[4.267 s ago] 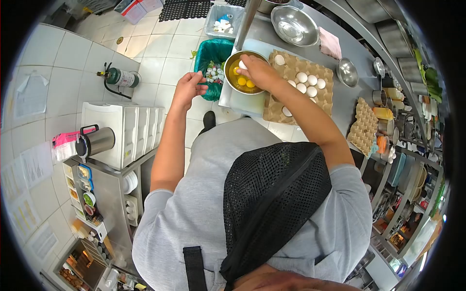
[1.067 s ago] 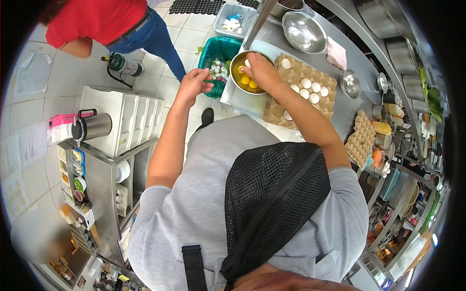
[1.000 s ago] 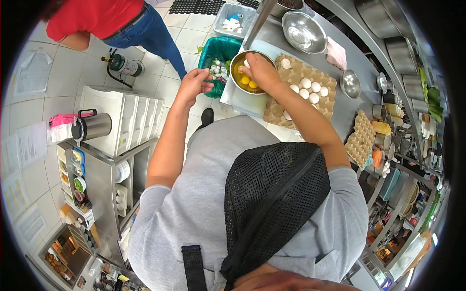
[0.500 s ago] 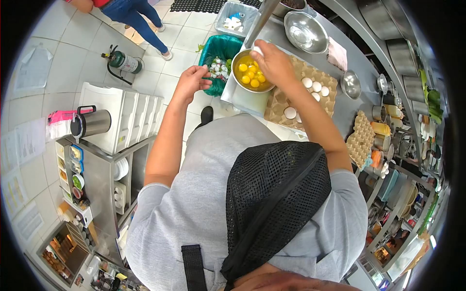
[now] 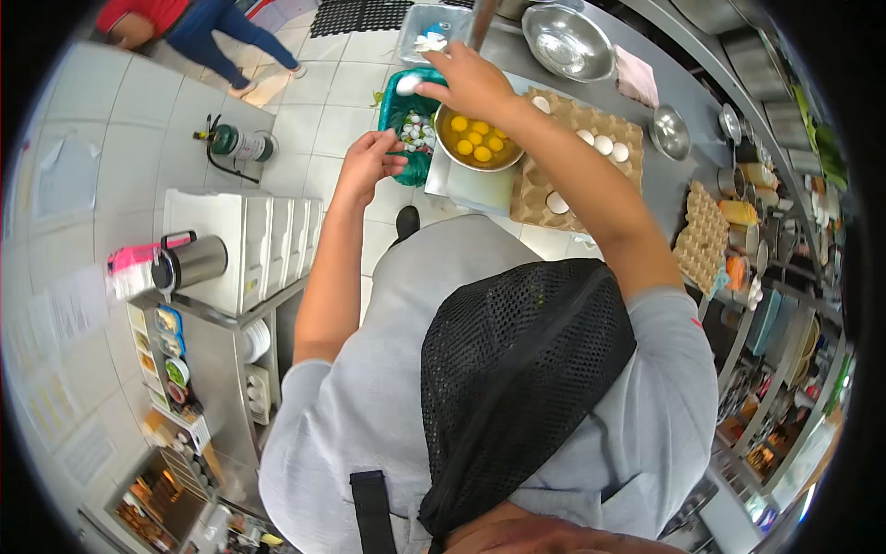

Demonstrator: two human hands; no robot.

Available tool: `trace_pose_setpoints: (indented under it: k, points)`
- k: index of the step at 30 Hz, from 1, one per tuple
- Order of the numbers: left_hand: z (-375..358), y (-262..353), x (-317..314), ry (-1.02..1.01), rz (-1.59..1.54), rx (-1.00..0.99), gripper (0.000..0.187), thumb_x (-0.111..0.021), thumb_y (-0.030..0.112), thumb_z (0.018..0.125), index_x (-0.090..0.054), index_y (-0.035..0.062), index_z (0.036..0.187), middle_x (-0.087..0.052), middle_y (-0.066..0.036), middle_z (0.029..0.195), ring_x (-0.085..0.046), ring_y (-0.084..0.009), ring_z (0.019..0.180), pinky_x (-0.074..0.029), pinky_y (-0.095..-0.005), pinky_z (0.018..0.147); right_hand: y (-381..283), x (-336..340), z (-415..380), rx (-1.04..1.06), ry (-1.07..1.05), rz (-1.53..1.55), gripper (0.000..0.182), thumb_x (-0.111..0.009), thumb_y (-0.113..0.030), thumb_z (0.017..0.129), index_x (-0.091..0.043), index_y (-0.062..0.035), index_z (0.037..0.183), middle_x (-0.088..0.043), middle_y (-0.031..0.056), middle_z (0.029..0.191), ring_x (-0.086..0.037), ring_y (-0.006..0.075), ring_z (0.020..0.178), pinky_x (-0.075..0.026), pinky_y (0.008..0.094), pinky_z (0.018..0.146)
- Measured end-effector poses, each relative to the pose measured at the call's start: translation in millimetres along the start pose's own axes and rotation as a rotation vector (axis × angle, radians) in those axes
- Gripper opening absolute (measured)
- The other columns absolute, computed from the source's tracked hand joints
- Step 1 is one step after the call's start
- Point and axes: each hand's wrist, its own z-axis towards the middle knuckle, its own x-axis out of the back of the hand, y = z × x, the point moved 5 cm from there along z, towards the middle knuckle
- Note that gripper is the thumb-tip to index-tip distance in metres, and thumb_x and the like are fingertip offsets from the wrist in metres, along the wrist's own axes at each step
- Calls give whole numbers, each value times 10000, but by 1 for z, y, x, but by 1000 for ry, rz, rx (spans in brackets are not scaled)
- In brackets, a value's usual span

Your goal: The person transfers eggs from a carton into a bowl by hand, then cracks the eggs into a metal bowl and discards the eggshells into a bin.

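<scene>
My right hand (image 5: 466, 81) reaches over the green-lined bin (image 5: 428, 166), its thumb and fingers apart. A white eggshell (image 5: 408, 85) is at the tip of its thumb, not enclosed by the fingers. My left hand (image 5: 371, 164) is beside the bin's near left side, loosely curled, fingers apart, with nothing in it. Several yolks lie in clear egg white in the metal bowl (image 5: 479, 169), at the counter's edge below my right wrist. Beside it, a cardboard tray (image 5: 544, 171) holds several white eggs (image 5: 604, 145), partly hidden by my right forearm. Shells lie in the bin.
A clear tub (image 5: 413, 46) stands behind the bin. Metal bowls (image 5: 568, 42), a pink cloth (image 5: 635, 76) and another egg tray (image 5: 701, 238) are on the counter. A fire extinguisher (image 5: 242, 142) and a person in jeans (image 5: 205, 42) are at left.
My right hand has moved from above the egg bowl up and left over the bin, along with the shell. Its fingers have spread. The person in jeans is farther left in view.
</scene>
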Motion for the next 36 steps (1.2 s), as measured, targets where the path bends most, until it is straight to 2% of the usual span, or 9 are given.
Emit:
trace_pose_setpoints:
  k: [3, 5, 10, 17, 21, 23, 26, 33, 36]
  points:
    - [-1, -2, 4, 31, -36, -21, 382, -645, 338, 1051, -603, 0, 1225, -688, -123, 1122, -696, -211, 889, -596, -345, 787, 34, 41, -43, -30, -233, 58, 404, -718, -432, 932, -685, -81, 1130, -687, 127, 1018, -670, 354, 1011, -536, 478, 838]
    - [6, -12, 9, 70, -47, 2, 347, -646, 327, 1053, -620, 4, 1178, -698, -103, 1082, -696, -186, 839, -598, -331, 743, 50, 75, -77, -229, -750, 48, 339, -766, -347, 864, -665, -78, 1045, -686, 111, 941, -675, 343, 1016, -535, 460, 811]
    - [25, -21, -12, -18, -3, 43, 333, -634, 314, 1059, -615, 5, 1182, -690, -92, 1054, -696, -181, 832, -599, -333, 742, 37, 101, -190, -142, -969, 47, 353, -813, -134, 777, -633, -69, 1074, -669, 106, 1096, -673, 327, 1023, -536, 453, 822]
    - [40, 2, -40, -88, 48, 20, 325, -623, 316, 1066, -612, 9, 1172, -686, -100, 1066, -692, -185, 840, -588, -323, 749, 44, 111, -213, -219, -728, 250, 393, -772, -60, 817, -641, -63, 1188, -627, 115, 1224, -664, 320, 1048, -551, 437, 893]
    - [43, 9, -41, -91, 48, -1, 337, -613, 315, 1069, -596, 0, 1189, -681, -115, 1080, -687, -194, 862, -583, -323, 771, 70, 115, -173, -376, -497, 640, 524, -720, -130, 946, -578, -91, 1449, -638, 82, 1226, -640, 184, 1010, -556, 319, 914]
    - [39, 7, -39, -87, 42, 1, 334, -613, 313, 1068, -595, 4, 1192, -679, -115, 1082, -686, -196, 863, -583, -325, 773, 88, 99, -143, -834, -147, 1351, 418, -662, -188, 1023, -571, -51, 1408, -655, 93, 1183, -634, 144, 957, -552, 275, 831]
    - [27, 9, -33, -65, 33, 0, 331, -613, 315, 1066, -593, 11, 1196, -678, -115, 1085, -685, -198, 864, -583, -328, 777, 119, 49, -92, -765, -168, 1692, 312, -594, -227, 1074, -575, -28, 1314, -668, 112, 1118, -616, 123, 840, -542, 258, 733]
    - [-1, 6, 10, 77, -15, -22, 321, -616, 324, 1066, -597, 22, 1173, -676, -106, 1090, -688, -205, 875, -584, -336, 787, 132, 6, 14, -1024, 200, 1522, 355, -570, -391, 1051, -598, -39, 1015, -642, 81, 812, -521, 119, 599, -422, 245, 501]
    - [-10, 0, 24, 120, -48, -23, 310, -613, 323, 1069, -600, 28, 1161, -678, -102, 1093, -690, -208, 885, -585, -338, 787, 133, -16, 21, -1076, -52, 1552, 396, -531, -441, 1043, -594, -61, 951, -593, 58, 725, -461, 118, 519, -345, 278, 414]
